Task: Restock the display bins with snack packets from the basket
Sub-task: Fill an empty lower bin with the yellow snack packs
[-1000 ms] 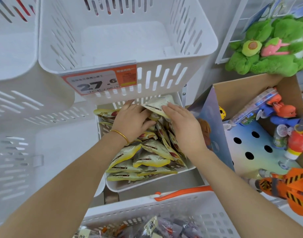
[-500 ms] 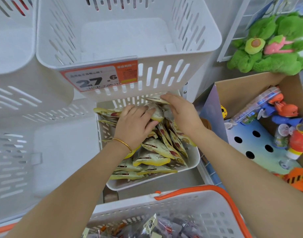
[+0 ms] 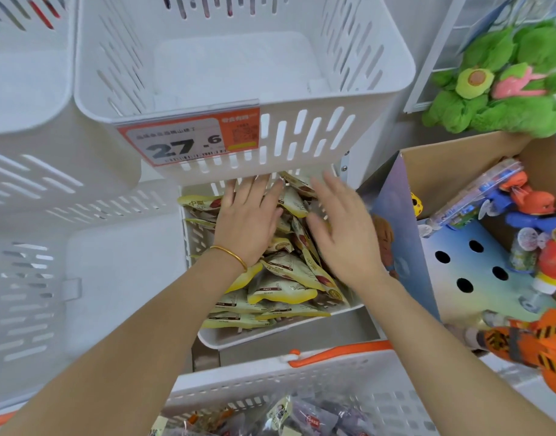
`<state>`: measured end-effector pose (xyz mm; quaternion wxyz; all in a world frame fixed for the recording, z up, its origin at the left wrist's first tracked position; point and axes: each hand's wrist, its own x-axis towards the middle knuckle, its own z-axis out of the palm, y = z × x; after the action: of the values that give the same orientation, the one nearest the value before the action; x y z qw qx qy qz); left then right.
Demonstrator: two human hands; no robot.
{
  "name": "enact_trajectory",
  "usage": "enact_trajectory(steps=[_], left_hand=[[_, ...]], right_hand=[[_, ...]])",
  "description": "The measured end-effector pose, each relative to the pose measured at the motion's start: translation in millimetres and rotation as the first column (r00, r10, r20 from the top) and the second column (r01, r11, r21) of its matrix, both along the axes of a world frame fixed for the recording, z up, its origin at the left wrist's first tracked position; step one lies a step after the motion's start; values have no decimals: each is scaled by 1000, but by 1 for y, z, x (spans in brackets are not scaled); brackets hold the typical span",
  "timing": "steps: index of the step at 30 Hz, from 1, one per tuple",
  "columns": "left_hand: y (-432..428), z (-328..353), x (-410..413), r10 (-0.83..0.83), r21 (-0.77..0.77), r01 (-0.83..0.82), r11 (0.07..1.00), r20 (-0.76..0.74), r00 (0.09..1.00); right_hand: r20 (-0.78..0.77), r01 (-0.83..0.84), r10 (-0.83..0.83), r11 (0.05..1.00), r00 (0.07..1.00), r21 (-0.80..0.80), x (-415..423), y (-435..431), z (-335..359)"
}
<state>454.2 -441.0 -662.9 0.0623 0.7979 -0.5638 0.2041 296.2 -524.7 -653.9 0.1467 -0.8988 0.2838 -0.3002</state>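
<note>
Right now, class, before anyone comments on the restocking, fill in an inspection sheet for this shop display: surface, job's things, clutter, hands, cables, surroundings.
Surface: no table; stacked white slotted bins, one upper bin carrying a price tag reading 27.6.
Job's things: yellow snack packets piled in the lower bin; basket with orange handle below, darker packets in it.
Clutter: nothing seen.
Hands: left hand flat on the yellow packets, fingers straight; right hand open, blurred, over them, contact unclear; neither holds a packet.
Cables: nothing seen.
Surroundings: cardboard box holding toys at right; green plush toys above it.
</note>
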Motion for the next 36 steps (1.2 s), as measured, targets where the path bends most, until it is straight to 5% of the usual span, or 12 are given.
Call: enact_trajectory(steps=[3, 11, 16, 20, 25, 30, 36], left_hand=[[5, -3, -4, 8, 69, -9, 998, 12, 1000], [-3, 0, 6, -18, 180, 10, 984, 42, 999], [3, -4, 5, -35, 174, 26, 984, 49, 998], [-5, 0, 10, -11, 243, 8, 970, 12, 1000], [21, 5, 4, 25, 122, -24, 992, -11, 1000], [52, -2, 2, 47, 247, -33, 968, -53, 997], [102, 35, -7, 28, 117, 6, 993, -282, 959]], right_hand=[[-195, -67, 64, 998, 979, -12, 2, -1, -19], [-358, 106, -106, 994, 928, -20, 16, -16, -23], [-283, 74, -121, 982, 951, -173, 18, -3, -24], [-345, 58, -95, 991, 934, -117, 26, -3, -23], [-280, 44, -90, 985, 956, -167, 11, 5, -25], [-424, 4, -61, 991, 904, -134, 1, 14, -29], [-150, 128, -126, 992, 981, 3, -35, 50, 0]])
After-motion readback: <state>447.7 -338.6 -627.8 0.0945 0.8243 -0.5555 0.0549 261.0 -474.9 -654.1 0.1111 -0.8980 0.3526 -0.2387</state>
